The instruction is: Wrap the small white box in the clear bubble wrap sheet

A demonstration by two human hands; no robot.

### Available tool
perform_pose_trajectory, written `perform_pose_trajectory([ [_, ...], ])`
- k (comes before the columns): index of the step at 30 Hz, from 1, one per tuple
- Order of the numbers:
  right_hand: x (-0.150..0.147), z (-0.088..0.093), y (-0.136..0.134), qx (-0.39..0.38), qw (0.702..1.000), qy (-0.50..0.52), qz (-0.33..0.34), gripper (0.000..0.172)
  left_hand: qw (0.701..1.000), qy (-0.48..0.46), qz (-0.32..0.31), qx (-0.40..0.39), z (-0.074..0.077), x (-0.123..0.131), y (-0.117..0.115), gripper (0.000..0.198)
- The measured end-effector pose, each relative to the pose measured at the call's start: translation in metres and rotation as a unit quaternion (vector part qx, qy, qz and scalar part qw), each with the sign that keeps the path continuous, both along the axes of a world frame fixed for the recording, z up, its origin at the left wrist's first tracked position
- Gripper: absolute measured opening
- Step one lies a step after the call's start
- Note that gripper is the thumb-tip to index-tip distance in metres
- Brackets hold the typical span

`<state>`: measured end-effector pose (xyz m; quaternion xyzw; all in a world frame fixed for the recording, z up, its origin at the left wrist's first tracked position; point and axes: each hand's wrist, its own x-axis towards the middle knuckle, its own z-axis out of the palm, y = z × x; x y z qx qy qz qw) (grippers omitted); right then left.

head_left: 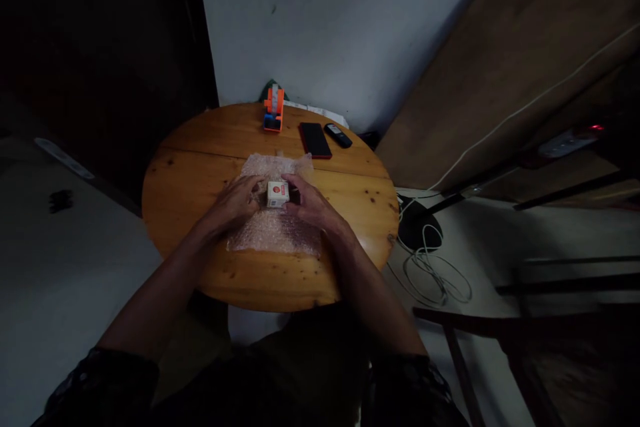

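Observation:
A small white box [277,193] with a red mark stands in the middle of a sheet of bubble wrap [274,230] on a round wooden table [190,173]. My left hand [235,203] rests on the wrap and touches the box's left side with its fingertips. My right hand [314,204] touches the box's right side, fingers curved toward it. Both hands press the box between them.
At the table's far edge stand an orange and blue tape dispenser [273,110], a dark phone with a red rim [315,140] and a black remote [338,135]. White cables [430,267] coil on the floor to the right. A wall rises behind.

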<state>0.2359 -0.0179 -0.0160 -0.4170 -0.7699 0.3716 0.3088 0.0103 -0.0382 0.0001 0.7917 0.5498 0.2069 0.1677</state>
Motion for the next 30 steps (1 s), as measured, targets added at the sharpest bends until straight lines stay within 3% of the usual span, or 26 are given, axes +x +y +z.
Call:
perform_pose_trajectory([
  [9,0.001,0.01,-0.005,0.014,0.999,-0.035,-0.008,0.048,1.0,0.0,-0.007,0.015,-0.006,-0.002,0.003,0.05],
  [18,0.002,0.016,-0.009,0.028,0.996,-0.078,-0.013,0.05,0.999,-0.034,-0.002,0.035,-0.003,0.001,0.002,0.041],
  [24,0.001,0.01,-0.002,0.035,0.996,-0.08,0.004,0.058,0.99,-0.123,-0.048,0.056,-0.002,0.009,0.0,0.058],
  [28,0.012,0.032,-0.016,0.103,0.987,-0.126,-0.001,0.068,0.984,-0.144,-0.09,0.057,-0.005,0.015,-0.003,0.057],
  [30,0.019,0.051,-0.034,0.149,0.976,-0.159,-0.006,0.064,0.983,-0.149,-0.091,0.06,-0.006,0.017,-0.003,0.052],
])
